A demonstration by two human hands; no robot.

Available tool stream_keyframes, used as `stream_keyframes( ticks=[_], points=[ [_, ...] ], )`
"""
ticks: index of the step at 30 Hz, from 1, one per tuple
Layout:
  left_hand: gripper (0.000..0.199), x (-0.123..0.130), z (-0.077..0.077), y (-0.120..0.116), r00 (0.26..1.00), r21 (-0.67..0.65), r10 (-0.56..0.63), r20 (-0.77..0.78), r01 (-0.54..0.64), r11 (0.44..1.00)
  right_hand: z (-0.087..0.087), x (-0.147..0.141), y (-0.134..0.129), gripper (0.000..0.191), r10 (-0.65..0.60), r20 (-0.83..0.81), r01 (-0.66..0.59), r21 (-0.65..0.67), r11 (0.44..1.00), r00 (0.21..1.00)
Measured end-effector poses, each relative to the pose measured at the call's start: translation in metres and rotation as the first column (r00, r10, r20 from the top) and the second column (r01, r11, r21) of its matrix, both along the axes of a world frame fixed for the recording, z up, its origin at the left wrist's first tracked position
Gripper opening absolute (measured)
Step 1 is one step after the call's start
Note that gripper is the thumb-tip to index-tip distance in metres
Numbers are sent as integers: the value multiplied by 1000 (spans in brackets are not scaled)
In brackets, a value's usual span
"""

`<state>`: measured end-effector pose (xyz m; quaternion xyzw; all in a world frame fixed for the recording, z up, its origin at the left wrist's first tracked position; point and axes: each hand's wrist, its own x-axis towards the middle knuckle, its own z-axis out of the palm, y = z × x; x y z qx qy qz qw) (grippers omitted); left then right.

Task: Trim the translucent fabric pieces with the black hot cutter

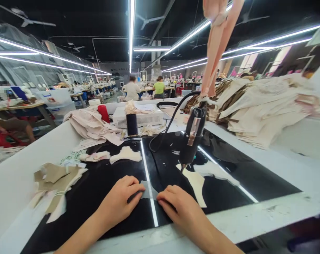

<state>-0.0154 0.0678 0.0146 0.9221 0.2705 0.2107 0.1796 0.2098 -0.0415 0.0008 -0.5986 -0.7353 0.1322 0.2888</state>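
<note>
A small greyish, see-through piece (148, 191) lies on the glossy black board (104, 180), between my two hands. My left hand (123, 197) has its thumb and fingers closed on the piece's left edge. At the right edge, the fingertips of my right hand (177, 203) are closed on it too. Just right of my hands lies a cream cut piece (195, 181), with a paler one (215, 171) beyond it. A black handheld tool (192, 135) hangs tip down over the cream piece, tied to peach fabric strips (215, 49).
Beige and white scraps (56, 180) lie at the left, and a cream piece (125, 154) farther back. Behind stand a dark phone-like object (131, 124) and a white vented box (139, 118). Stacked fabric (260, 106) fills the right back. A black cable (165, 132) loops over the board.
</note>
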Motion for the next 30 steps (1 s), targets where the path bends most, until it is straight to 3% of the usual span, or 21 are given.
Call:
stream_keyframes(
  ticks=[4,9,12,15,22,30],
  points=[
    [27,-6,-14,6,1000,151,-19,21,16,988,10,21,-18,17,-75,49,74,23,997,996],
    [27,-8,-23,12,996,309,-47,74,21,951,20,86,-36,26,-336,96,325,115,939,937],
    [27,-9,-26,13,996,357,-40,82,8,934,18,125,-34,26,-448,132,424,175,889,884],
    [28,-10,-27,14,994,383,-34,100,-7,924,12,148,-23,27,-482,180,447,203,871,857],
    [31,-10,-23,12,992,412,-36,120,-17,911,0,156,10,19,-455,334,421,173,890,826],
    [35,-7,-17,9,992,400,-37,125,-17,916,0,152,14,23,-472,394,488,66,870,789]
  ],
)
